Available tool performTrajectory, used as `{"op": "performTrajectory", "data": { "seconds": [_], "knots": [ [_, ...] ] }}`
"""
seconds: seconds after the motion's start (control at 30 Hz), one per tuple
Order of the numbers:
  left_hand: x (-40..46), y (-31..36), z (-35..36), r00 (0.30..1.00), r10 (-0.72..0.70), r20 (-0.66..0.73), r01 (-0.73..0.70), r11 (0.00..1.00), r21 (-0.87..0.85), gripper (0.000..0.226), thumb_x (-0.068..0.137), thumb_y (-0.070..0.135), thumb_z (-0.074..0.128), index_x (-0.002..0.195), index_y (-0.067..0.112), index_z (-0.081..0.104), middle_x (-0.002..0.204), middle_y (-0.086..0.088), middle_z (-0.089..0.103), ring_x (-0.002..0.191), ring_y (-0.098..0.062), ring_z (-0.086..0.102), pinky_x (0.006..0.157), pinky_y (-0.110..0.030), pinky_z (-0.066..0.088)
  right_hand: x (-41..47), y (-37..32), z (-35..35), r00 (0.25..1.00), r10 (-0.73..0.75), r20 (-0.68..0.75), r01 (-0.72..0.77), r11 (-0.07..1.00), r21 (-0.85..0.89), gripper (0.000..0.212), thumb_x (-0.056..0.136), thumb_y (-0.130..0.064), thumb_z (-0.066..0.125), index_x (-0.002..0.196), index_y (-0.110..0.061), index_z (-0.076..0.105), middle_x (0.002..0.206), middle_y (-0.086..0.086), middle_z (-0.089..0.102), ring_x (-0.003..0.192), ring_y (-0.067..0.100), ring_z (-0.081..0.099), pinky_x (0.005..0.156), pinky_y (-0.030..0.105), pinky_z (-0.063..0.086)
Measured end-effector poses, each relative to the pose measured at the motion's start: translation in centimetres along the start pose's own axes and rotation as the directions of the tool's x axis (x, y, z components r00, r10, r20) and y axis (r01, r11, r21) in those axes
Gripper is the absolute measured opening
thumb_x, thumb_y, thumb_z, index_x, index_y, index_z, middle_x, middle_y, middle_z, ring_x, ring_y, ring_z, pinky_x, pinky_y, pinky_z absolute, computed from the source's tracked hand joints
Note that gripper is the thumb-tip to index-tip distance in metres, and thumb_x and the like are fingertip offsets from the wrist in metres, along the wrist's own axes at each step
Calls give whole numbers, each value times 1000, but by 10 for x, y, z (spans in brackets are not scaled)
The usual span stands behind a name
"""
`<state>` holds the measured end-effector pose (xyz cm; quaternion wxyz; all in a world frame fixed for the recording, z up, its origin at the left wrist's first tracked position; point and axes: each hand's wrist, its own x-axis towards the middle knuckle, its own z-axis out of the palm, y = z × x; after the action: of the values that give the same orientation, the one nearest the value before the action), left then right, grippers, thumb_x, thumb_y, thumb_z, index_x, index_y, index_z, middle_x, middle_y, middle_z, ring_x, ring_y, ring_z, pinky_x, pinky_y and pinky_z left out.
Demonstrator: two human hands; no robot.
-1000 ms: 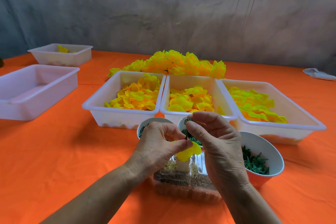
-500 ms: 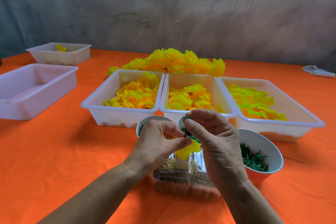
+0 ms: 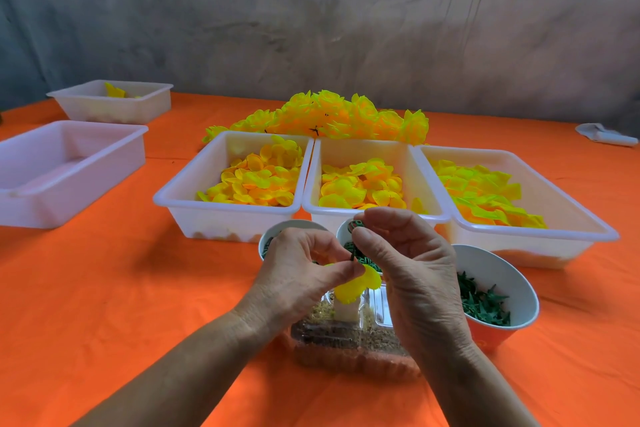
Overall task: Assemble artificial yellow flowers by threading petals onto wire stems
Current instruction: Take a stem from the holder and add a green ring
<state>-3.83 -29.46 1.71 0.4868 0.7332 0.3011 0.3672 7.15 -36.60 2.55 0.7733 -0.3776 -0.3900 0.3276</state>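
Orange tablecloth [image 3: 104,288], L hand [image 3: 298,281] pinching yellow petals [image 3: 353,284] below fingertips, R hand [image 3: 412,270] pinching green ring [image 3: 356,225].

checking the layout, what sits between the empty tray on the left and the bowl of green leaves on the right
In the head view, the empty tray and leaf bowl have bare orange cloth, two small bowls and both hands between them.

Head view — forward, down, near table [image 3: 104,288]

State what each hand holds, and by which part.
Left hand pinches a yellow petal at its upper edge, by a dark stem. Right hand pinches a small green piece in its fingertips.
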Motion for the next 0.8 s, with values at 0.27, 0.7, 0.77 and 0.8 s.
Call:
{"op": "performTrajectory", "data": {
  "seconds": [0.27, 0.7, 0.77, 0.8],
  "knots": [
    [2, -2, 0, 1000, 15, 10, -15, 1000, 1, 22, 69, 20, 82, 55, 28, 68, 63, 5, 65, 66, -12, 61, 70, -41, 52, 0, 1, 1, 1000, -8, 10, 8, 1000, -2, 20, 57, -13, 76, 77, -16, 74, 78, 3, 73, 72, 11, 68, 63, 18, 52],
    [1, -1, 1, 1000, -1, -1, 1, 1000, -18, 21, 69, 20, 83, 55, 25, 67, 65, 1, 66, 68, -14, 62, 75, -47, 52, -2, 3, -2, 1000, -17, 13, 17, 1000, 5, 20, 62, -4, 72, 77, -17, 75, 75, -1, 73, 71, 8, 68, 62, 16, 51],
    [1, -1, 1, 1000, -2, -2, 2, 1000, -7, 21, 70, 20, 83, 56, 26, 68, 64, 2, 66, 67, -13, 62, 74, -46, 53, -2, 2, -1, 1000, -18, 13, 18, 1000, 9, 20, 62, -4, 72, 76, -17, 75, 75, -1, 73, 70, 8, 68, 62, 16, 51],
    [0, -1, 1, 1000, 0, -2, 0, 1000, -6, 21, 70, 19, 82, 56, 26, 68, 64, 1, 66, 67, -13, 62, 74, -46, 52, -2, 2, -1, 1000, -18, 11, 18, 1000, 7, 19, 62, -4, 72, 76, -17, 75, 75, -1, 73, 70, 8, 68, 63, 16, 51]
  ]
}}
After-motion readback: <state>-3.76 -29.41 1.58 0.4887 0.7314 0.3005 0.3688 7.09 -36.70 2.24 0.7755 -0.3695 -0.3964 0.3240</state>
